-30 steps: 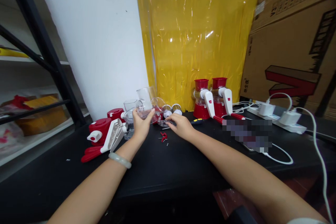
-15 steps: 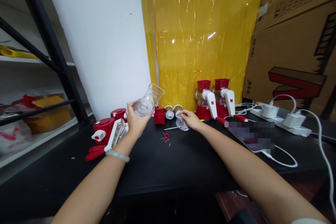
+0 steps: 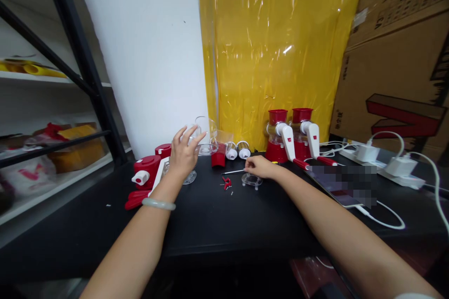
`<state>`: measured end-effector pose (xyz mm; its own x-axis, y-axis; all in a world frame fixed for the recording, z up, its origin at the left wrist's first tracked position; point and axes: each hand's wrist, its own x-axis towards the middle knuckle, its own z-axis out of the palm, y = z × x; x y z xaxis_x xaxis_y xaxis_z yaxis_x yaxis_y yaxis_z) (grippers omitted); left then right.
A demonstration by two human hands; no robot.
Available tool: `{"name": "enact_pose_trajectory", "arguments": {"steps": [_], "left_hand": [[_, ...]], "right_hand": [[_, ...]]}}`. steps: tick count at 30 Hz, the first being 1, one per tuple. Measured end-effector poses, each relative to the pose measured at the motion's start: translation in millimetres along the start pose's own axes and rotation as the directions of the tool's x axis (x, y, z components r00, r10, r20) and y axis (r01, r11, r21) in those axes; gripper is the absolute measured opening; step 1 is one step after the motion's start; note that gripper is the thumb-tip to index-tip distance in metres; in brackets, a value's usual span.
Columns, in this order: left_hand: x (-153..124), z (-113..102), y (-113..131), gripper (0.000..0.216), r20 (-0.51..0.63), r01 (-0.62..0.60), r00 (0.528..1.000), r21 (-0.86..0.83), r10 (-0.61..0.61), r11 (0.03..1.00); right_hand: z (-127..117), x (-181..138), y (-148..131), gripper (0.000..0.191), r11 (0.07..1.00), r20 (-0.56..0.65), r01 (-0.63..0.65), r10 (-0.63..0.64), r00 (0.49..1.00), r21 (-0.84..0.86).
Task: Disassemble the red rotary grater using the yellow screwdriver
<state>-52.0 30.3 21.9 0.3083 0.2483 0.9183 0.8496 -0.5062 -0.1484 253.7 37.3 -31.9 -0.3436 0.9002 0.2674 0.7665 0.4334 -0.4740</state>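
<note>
My left hand (image 3: 183, 153) has its fingers spread beside a clear plastic housing (image 3: 206, 148), which stands upright on the black table. Behind my left wrist, a clear round part (image 3: 190, 177) rests on the table. Closed and low over the table, my right hand (image 3: 262, 167) is just behind a clear plastic base with small feet (image 3: 251, 180). A thin metal shaft (image 3: 232, 172) runs up to my right fingertips; what they grip is hidden. In front lie a small red part (image 3: 227, 183) and several screws (image 3: 231, 193).
Red grinder bodies (image 3: 147, 170) and a red-handled crank (image 3: 136, 200) are at the left. A red hopper (image 3: 218, 156) and two metal drums (image 3: 242, 149) sit at the back. Two assembled grinders (image 3: 278, 138), a tablet (image 3: 340, 187) and a power strip (image 3: 386, 163) with cables are right.
My left hand has set the clear housing upright and opened its fingers. My right hand has moved down, and the clear base, tilted before, now lies on the table.
</note>
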Motion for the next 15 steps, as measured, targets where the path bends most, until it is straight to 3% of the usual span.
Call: {"name": "enact_pose_trajectory", "arguments": {"steps": [2,5,8,10,12,15], "left_hand": [[5,-7,1,0.054,0.078,0.002,0.997,0.028,-0.004,1.000],[19,-17,1,0.063,0.240,-0.013,0.971,0.042,0.002,0.999],[41,-28,3,0.065,0.346,-0.073,0.937,0.045,0.054,0.996],[59,-37,4,0.061,0.353,-0.133,0.930,0.052,0.106,0.990],[76,-47,4,0.055,0.354,-0.177,0.924,0.054,0.147,0.983],[96,-65,2,0.053,0.352,-0.202,0.920,0.047,0.173,0.978]], "right_hand": [[-9,-2,-18,0.008,0.993,-0.206,0.097,-0.110,0.972,-0.075],[-19,-2,-64,0.019,0.961,-0.481,0.232,-0.275,0.833,-0.148],[-17,4,-117,0.073,0.885,-0.447,0.333,-0.454,0.771,-0.324],[-11,14,-143,0.100,0.855,-0.425,0.363,-0.503,0.753,-0.370],[-7,27,-160,0.110,0.870,-0.474,0.337,-0.481,0.737,-0.359],[-7,47,-170,0.109,0.901,-0.563,0.317,-0.433,0.704,-0.297]]}}
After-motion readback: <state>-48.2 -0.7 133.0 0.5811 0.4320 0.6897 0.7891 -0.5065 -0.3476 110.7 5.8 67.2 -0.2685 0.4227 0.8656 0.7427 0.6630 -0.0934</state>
